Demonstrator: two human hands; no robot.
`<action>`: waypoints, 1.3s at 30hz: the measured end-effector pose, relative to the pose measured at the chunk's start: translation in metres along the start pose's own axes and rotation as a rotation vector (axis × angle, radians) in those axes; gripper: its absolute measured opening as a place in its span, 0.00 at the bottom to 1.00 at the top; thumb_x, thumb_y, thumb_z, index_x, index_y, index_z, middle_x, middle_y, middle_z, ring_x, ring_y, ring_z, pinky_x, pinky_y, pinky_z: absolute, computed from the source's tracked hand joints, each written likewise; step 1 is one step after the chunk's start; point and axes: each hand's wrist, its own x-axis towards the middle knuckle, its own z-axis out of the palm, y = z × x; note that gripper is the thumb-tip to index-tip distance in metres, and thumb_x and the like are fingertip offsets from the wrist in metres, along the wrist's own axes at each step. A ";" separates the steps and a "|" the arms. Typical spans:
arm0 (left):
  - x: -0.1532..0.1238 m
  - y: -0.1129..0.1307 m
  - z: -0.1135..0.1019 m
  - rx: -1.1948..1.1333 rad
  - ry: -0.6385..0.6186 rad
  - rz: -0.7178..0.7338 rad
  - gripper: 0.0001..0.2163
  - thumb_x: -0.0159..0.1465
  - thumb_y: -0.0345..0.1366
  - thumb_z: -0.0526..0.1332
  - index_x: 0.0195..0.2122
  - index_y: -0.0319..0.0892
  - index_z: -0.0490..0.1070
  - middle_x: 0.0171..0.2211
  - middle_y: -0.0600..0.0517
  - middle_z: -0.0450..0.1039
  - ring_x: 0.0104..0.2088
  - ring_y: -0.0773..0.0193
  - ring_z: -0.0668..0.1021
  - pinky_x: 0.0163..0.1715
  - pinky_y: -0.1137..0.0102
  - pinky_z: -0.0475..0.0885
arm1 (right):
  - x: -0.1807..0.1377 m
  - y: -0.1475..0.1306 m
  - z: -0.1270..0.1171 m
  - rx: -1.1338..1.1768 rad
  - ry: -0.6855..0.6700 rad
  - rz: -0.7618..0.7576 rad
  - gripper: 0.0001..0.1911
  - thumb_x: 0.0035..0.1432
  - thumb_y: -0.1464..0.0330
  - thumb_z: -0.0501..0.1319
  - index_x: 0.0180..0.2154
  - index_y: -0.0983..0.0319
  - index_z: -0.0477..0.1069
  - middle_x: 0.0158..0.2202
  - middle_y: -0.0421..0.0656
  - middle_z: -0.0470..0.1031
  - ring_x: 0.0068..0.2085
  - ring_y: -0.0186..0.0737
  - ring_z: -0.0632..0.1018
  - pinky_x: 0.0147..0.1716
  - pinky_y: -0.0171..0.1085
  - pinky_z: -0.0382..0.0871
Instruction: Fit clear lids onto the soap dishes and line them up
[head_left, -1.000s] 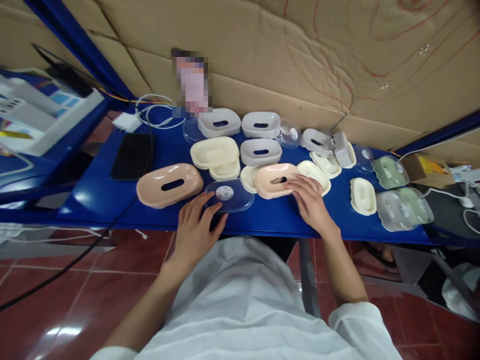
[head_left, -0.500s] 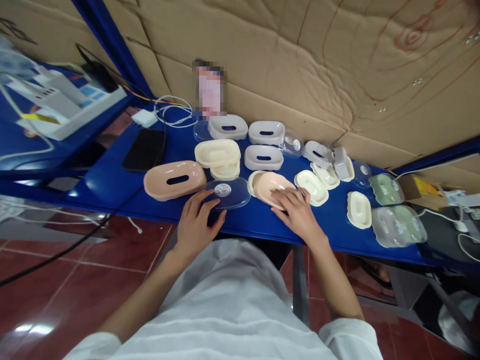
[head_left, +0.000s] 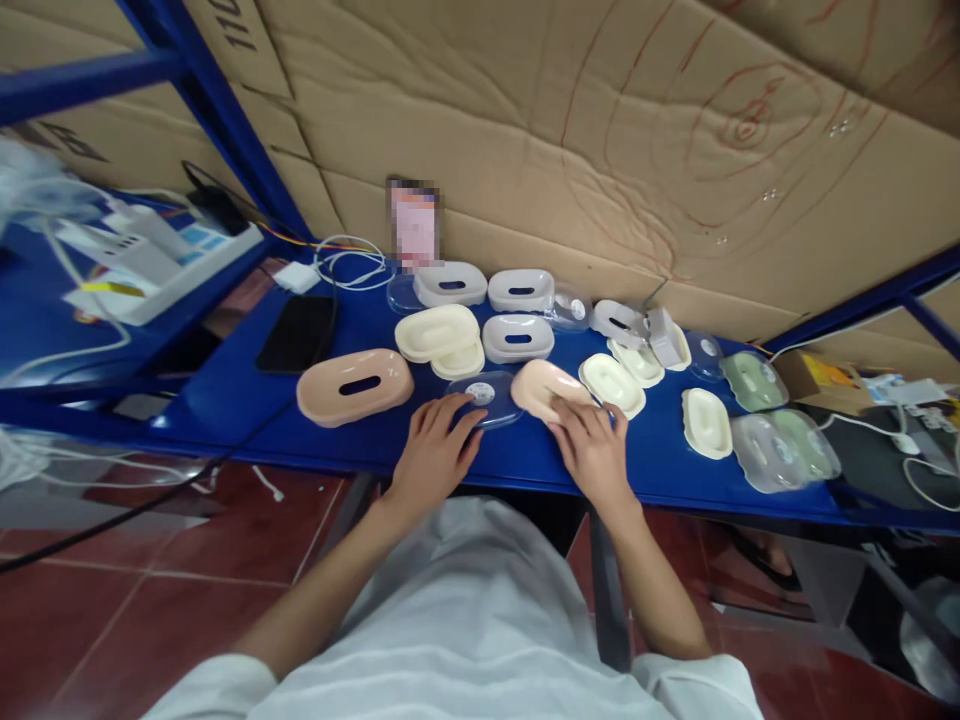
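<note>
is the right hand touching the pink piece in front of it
Touching. The head view shows the right hand with its fingers laid over the near edge of the pink piece, no gap between them.

Clear oval lid (head_left: 484, 397) lies flat, round sticker up, under the left fingertips; peach shell (head_left: 546, 386) tilts against the right fingers.
</note>
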 end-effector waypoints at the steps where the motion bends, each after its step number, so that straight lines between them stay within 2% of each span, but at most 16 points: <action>1: -0.001 0.000 0.000 -0.006 0.004 0.002 0.14 0.74 0.32 0.59 0.59 0.45 0.75 0.61 0.40 0.75 0.62 0.47 0.76 0.63 0.49 0.70 | -0.002 0.001 0.001 -0.017 0.027 0.016 0.20 0.77 0.64 0.58 0.66 0.55 0.72 0.55 0.49 0.82 0.54 0.51 0.79 0.65 0.54 0.58; 5: -0.004 -0.003 0.000 -0.019 0.021 -0.013 0.14 0.73 0.32 0.60 0.59 0.46 0.75 0.61 0.40 0.75 0.62 0.47 0.77 0.62 0.48 0.72 | -0.011 0.005 0.001 -0.056 0.026 0.069 0.21 0.76 0.62 0.60 0.65 0.56 0.73 0.55 0.52 0.81 0.55 0.54 0.78 0.64 0.56 0.60; 8: -0.004 -0.004 0.002 -0.010 0.035 -0.018 0.14 0.72 0.33 0.62 0.58 0.45 0.75 0.63 0.38 0.72 0.64 0.44 0.75 0.62 0.47 0.72 | -0.016 0.004 0.001 -0.021 -0.021 0.059 0.22 0.74 0.58 0.62 0.64 0.59 0.72 0.60 0.53 0.79 0.61 0.55 0.76 0.66 0.56 0.59; 10: -0.004 -0.004 0.003 -0.001 0.045 -0.024 0.13 0.72 0.34 0.63 0.57 0.45 0.75 0.64 0.37 0.71 0.66 0.42 0.74 0.62 0.46 0.72 | -0.019 0.003 0.002 -0.020 -0.007 0.078 0.20 0.75 0.60 0.62 0.63 0.58 0.72 0.62 0.52 0.79 0.62 0.54 0.77 0.67 0.56 0.58; 13: -0.004 -0.003 0.000 -0.013 0.058 -0.010 0.13 0.72 0.34 0.63 0.57 0.43 0.75 0.63 0.36 0.72 0.65 0.43 0.75 0.64 0.45 0.71 | -0.024 0.004 0.003 -0.018 0.020 0.101 0.16 0.76 0.63 0.62 0.61 0.57 0.74 0.57 0.50 0.83 0.57 0.52 0.80 0.61 0.53 0.62; 16: -0.003 0.003 -0.009 -0.084 0.065 0.063 0.14 0.72 0.33 0.63 0.58 0.45 0.75 0.62 0.39 0.74 0.64 0.47 0.76 0.65 0.47 0.70 | -0.031 0.003 0.000 0.070 -0.040 0.037 0.16 0.75 0.62 0.62 0.60 0.57 0.75 0.56 0.49 0.84 0.58 0.50 0.81 0.58 0.49 0.66; 20: 0.005 0.019 -0.014 -0.162 -0.053 0.255 0.16 0.72 0.33 0.64 0.60 0.50 0.75 0.64 0.43 0.75 0.65 0.51 0.76 0.69 0.50 0.67 | -0.042 -0.002 -0.008 0.176 -0.155 -0.087 0.17 0.75 0.62 0.62 0.62 0.52 0.75 0.61 0.45 0.82 0.63 0.48 0.79 0.66 0.52 0.61; 23: 0.015 0.031 -0.007 -0.135 -0.197 0.360 0.15 0.74 0.34 0.63 0.60 0.51 0.76 0.65 0.45 0.75 0.67 0.51 0.75 0.73 0.47 0.61 | -0.048 -0.001 -0.012 0.177 -0.192 -0.071 0.21 0.75 0.59 0.63 0.65 0.50 0.73 0.67 0.46 0.76 0.70 0.52 0.73 0.71 0.59 0.57; 26: 0.019 0.033 -0.003 -0.112 -0.266 0.392 0.14 0.74 0.35 0.63 0.59 0.50 0.77 0.66 0.44 0.74 0.69 0.50 0.74 0.75 0.44 0.57 | -0.051 0.004 -0.012 0.220 -0.197 -0.036 0.23 0.76 0.61 0.61 0.68 0.52 0.70 0.70 0.47 0.72 0.74 0.53 0.68 0.70 0.59 0.64; 28: 0.015 0.026 -0.008 -0.080 -0.237 0.337 0.18 0.73 0.37 0.65 0.64 0.51 0.74 0.71 0.42 0.69 0.71 0.46 0.71 0.75 0.41 0.56 | -0.053 0.007 -0.010 0.271 -0.182 -0.032 0.23 0.76 0.64 0.61 0.69 0.53 0.69 0.70 0.48 0.72 0.75 0.52 0.66 0.70 0.57 0.68; 31: -0.005 0.003 -0.024 -0.006 -0.122 0.136 0.24 0.72 0.38 0.66 0.69 0.51 0.70 0.74 0.38 0.62 0.74 0.39 0.67 0.72 0.37 0.59 | -0.055 0.008 -0.009 0.320 -0.172 -0.025 0.25 0.75 0.66 0.61 0.70 0.53 0.68 0.72 0.49 0.69 0.76 0.54 0.64 0.71 0.60 0.68; 33: -0.021 -0.014 -0.033 0.004 -0.109 0.045 0.23 0.73 0.35 0.64 0.69 0.50 0.70 0.73 0.38 0.65 0.73 0.38 0.68 0.69 0.37 0.65 | -0.057 0.008 -0.009 0.326 -0.158 -0.001 0.26 0.73 0.65 0.63 0.70 0.50 0.68 0.76 0.49 0.61 0.77 0.58 0.62 0.71 0.64 0.67; 36: -0.037 -0.025 -0.041 -0.096 -0.028 0.002 0.21 0.74 0.31 0.62 0.66 0.54 0.72 0.67 0.43 0.73 0.70 0.44 0.73 0.68 0.41 0.69 | -0.057 0.007 -0.007 0.354 -0.140 0.038 0.31 0.72 0.64 0.65 0.72 0.47 0.64 0.79 0.49 0.53 0.78 0.61 0.60 0.71 0.65 0.66; 39: -0.032 -0.014 -0.038 -0.273 0.135 -0.061 0.18 0.74 0.30 0.63 0.63 0.53 0.74 0.63 0.46 0.76 0.66 0.50 0.77 0.67 0.47 0.74 | -0.052 0.002 -0.003 0.411 -0.153 0.097 0.41 0.72 0.62 0.66 0.78 0.48 0.50 0.80 0.52 0.49 0.77 0.59 0.60 0.72 0.60 0.67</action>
